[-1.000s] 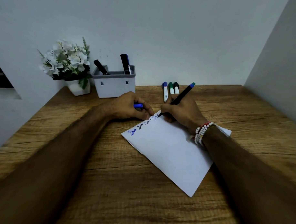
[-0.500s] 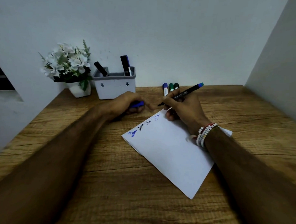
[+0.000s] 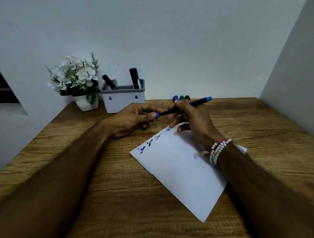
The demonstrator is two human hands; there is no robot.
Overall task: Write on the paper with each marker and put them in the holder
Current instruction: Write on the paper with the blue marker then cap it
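Plastic marker (image 3: 193, 104): we judge it light, stiff; grip mid-barrel.
Right hand (image 3: 192, 121): wraps marker.
Left hand (image 3: 133, 119): pinches cap (image 3: 158, 114) at fingertips (image 3: 153, 115).

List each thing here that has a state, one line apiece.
Black marker, lifted off the paper, gripped by the right hand.
Blue cap, pinched by the left hand, meeting the marker's tip; seating unclear.
Paper, flat on the table, scribbles along its far edge.
Holder, upright, stored markers standing inside.
Three capped markers, lying on the table outside the holder.
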